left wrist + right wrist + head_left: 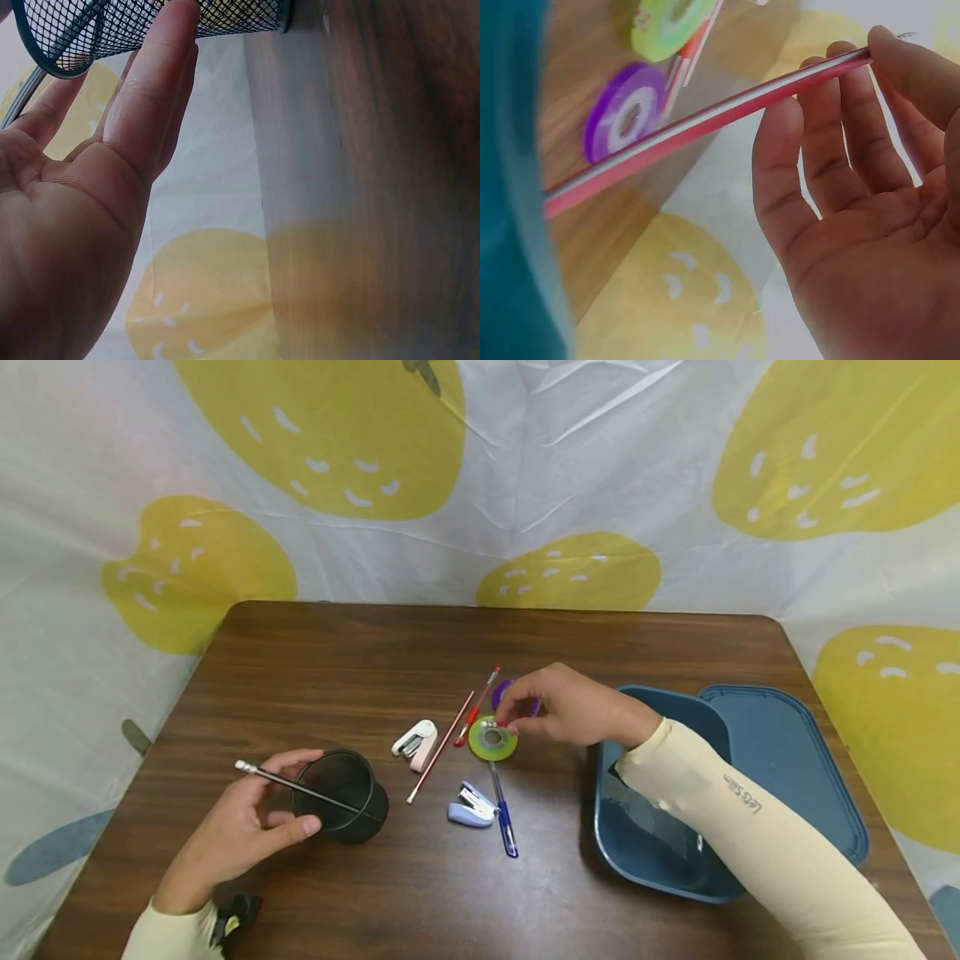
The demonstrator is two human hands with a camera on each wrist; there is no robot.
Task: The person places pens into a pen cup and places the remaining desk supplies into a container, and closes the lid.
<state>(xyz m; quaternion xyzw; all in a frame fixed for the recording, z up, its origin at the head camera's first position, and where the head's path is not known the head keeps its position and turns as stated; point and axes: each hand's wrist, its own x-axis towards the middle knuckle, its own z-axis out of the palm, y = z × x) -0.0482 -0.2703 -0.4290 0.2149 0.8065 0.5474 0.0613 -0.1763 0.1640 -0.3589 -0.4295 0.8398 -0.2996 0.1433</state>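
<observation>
My left hand [240,831] holds the black mesh pencil cup [348,831], thumb on the near side and fingers on the far side. A dark pencil with a white eraser end [246,767] leans out of the cup; part of it shows in the left wrist view. Over the tape rolls, my right hand [558,706] pinches a red pencil with a white stripe [705,122] near one end. Its other end is hidden behind a blue edge in the right wrist view. Beneath the right fingertips lie a green tape roll [480,748] and a purple tape roll [600,131].
A red pen [472,717], another red pencil [442,750], a small white stapler-like item [423,731], a lavender stapler [471,817] and a blue pen [506,825] lie mid-table. At right stand a blue container [611,847] and its lid [780,760], under the right forearm.
</observation>
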